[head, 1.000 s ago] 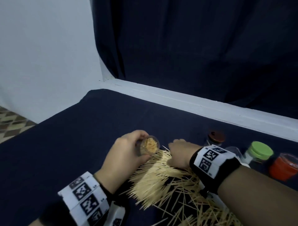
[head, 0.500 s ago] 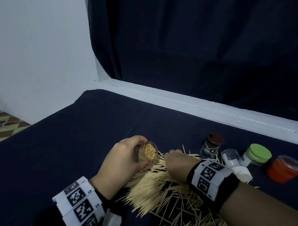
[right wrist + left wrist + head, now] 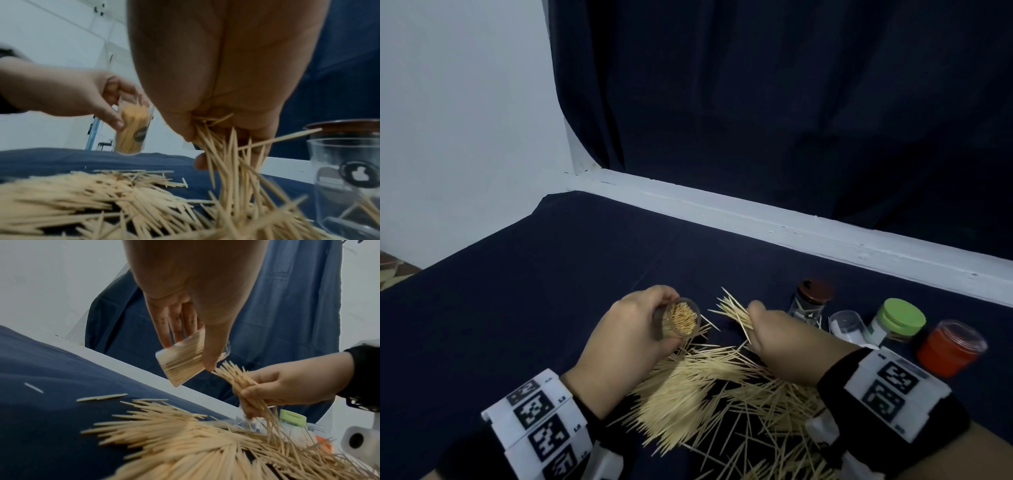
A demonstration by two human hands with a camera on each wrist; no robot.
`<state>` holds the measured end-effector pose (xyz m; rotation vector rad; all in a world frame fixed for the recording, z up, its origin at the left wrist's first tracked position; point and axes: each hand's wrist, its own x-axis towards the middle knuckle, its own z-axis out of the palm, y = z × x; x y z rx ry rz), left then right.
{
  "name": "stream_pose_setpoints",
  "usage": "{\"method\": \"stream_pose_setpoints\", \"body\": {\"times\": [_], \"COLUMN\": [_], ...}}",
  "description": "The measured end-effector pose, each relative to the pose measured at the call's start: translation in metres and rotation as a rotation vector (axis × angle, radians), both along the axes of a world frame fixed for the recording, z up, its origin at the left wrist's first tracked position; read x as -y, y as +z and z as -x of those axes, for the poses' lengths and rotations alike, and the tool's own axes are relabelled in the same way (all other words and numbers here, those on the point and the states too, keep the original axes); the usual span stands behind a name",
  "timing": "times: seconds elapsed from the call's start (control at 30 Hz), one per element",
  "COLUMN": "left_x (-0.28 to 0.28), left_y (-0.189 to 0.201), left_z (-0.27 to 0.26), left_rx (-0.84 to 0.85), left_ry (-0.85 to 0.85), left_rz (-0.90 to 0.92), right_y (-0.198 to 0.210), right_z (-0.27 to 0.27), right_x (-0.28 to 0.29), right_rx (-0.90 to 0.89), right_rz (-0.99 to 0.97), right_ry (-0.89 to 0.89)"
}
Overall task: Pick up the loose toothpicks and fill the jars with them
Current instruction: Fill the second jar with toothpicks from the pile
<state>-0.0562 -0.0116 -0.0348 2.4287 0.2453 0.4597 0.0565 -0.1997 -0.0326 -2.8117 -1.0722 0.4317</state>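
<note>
My left hand (image 3: 633, 329) grips a clear jar (image 3: 680, 322) packed with toothpicks, tilted with its mouth toward me; the same jar (image 3: 180, 360) shows in the left wrist view and again as a jar (image 3: 132, 128) in the right wrist view. My right hand (image 3: 767, 329) holds a bundle of toothpicks (image 3: 734, 310) lifted above the table, just right of the jar; that bundle (image 3: 240, 378) fans out of the fist, and its lower ends (image 3: 224, 154) hang down. A big pile of loose toothpicks (image 3: 709, 387) lies on the dark blue cloth under both hands.
To the right stand a brown-lidded clear jar (image 3: 810, 301), an open clear jar lying down (image 3: 847, 325), a green-lidded jar (image 3: 897, 322) and a red tub (image 3: 950, 346). A white ledge (image 3: 791, 226) borders the table's far edge. The cloth's left edge drops to the floor.
My right hand has risen off the pile with a bundle of toothpicks in its grip. The left hand and its jar have stayed almost where they were.
</note>
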Motion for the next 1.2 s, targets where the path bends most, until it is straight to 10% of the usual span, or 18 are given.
{"method": "stream_pose_setpoints", "body": {"times": [0.7,1.2], "left_x": [0.024,0.023], "left_y": [-0.002,-0.005], "left_z": [-0.003,-0.004], "left_rx": [-0.037,-0.024], "left_ry": [-0.161,-0.171], "left_rz": [-0.218,-0.199], "right_y": [0.025,0.039], "right_z": [0.054,0.033], "right_x": [-0.004,0.009], "right_rx": [0.534,-0.088], "right_rz": [0.065,-0.287], "right_ry": [0.167,-0.015]}}
